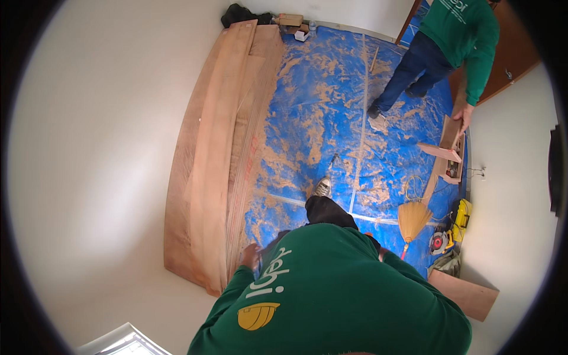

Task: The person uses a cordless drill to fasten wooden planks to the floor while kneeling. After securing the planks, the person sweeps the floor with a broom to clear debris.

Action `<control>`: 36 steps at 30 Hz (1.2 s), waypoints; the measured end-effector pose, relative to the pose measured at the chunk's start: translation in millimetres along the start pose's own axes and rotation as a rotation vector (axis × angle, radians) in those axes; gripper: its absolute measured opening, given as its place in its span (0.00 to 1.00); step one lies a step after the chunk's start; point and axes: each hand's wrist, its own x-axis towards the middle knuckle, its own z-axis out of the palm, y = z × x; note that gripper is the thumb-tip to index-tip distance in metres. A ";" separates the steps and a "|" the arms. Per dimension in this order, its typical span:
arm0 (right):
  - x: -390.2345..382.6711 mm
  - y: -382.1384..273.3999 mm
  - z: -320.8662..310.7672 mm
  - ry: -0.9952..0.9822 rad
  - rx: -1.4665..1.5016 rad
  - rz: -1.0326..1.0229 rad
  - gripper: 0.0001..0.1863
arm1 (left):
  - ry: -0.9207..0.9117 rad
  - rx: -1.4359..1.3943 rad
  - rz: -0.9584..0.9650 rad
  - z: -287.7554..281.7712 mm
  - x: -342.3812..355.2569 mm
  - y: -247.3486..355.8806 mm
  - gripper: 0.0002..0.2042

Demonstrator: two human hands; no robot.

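My left hand (251, 255) hangs at my left side, close beside the near end of a tall stack of plywood sheets (213, 148). Its fingers blend into my dark clothing, so I cannot tell how they are set or whether they touch the wood. Of my right hand only a sliver of skin (381, 255) shows past my green sleeve, near a small orange thing (370, 235) at my waist. My fingers there are hidden behind my body. One sneaker (322, 187) of mine stands on the blue tarp (307, 118), which is strewn with sawdust.
At the upper right a co-worker's hand (465, 116) rests on a wooden box (453, 168) with tools inside. A straw broom (413, 221), a circular saw (439, 242), a yellow case (462, 219) and a loose board (462, 294) lie along the right wall. Cartons (291, 20) sit at the back.
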 end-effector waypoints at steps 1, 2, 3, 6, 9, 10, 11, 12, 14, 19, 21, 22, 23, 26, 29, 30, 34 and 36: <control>14.0 -19.8 -17.5 0.002 -0.027 -0.010 0.29 | -0.066 0.229 0.140 16.0 9.8 7.6 0.11; 32.5 -44.1 -36.2 0.016 -0.057 -0.017 0.28 | -0.048 0.575 0.229 34.9 24.8 21.0 0.12; 54.1 -70.6 -53.7 0.032 -0.090 -0.034 0.28 | -0.047 0.811 0.317 52.1 39.3 35.7 0.12; 120.8 -164.8 -89.5 0.197 -0.219 -0.088 0.29 | -0.047 1.091 0.560 104.0 94.3 114.1 0.14; 148.7 -275.8 -136.5 0.160 -0.139 -0.201 0.26 | 0.004 1.174 0.804 168.3 129.1 240.3 0.16; 147.7 -318.9 -145.3 0.178 -0.145 -0.206 0.28 | 0.208 0.641 0.542 194.7 121.8 271.5 0.16; 141.6 -361.1 -152.6 0.189 -0.233 -0.309 0.28 | 0.211 0.466 0.522 227.7 122.4 318.8 0.15; 130.9 -399.9 -158.5 0.214 -0.329 -0.378 0.27 | 0.033 0.384 0.425 256.8 118.4 367.6 0.14; 107.2 -473.2 -157.7 0.199 -0.275 -0.711 0.24 | -0.333 0.050 0.441 331.5 94.5 415.7 0.32; 104.3 -665.9 -100.8 0.279 -0.391 -0.833 0.24 | -0.580 -0.158 -0.138 481.6 120.7 499.6 0.36; 112.4 -723.5 -88.6 0.061 -0.457 -1.069 0.28 | -0.527 -0.342 -0.112 515.5 169.4 516.7 0.25; 117.8 -752.8 -78.8 0.077 -0.515 -1.023 0.30 | -0.437 -0.321 -0.054 514.4 201.7 532.0 0.22; 123.9 -780.4 -72.3 0.104 -0.540 -1.027 0.33 | -0.366 -0.305 -0.017 506.2 239.6 553.5 0.20; 142.2 -839.5 -70.3 -0.093 -0.260 -0.897 0.34 | -0.353 -0.354 -0.135 451.7 355.2 616.8 0.10; 169.2 -868.0 -89.2 -0.170 -0.165 -0.608 0.31 | -0.176 -0.232 0.143 393.6 472.4 682.1 0.08; 177.5 -863.8 -98.4 -0.161 -0.144 -0.498 0.29 | -0.240 -0.377 0.198 373.1 510.3 704.6 0.08; 207.3 -785.5 -137.3 0.014 -0.026 -0.270 0.27 | 0.050 -0.327 0.211 301.1 641.5 795.7 0.12; 203.9 -726.1 -157.1 0.020 -0.111 -0.156 0.20 | 0.079 -0.327 0.220 270.8 673.7 823.9 0.15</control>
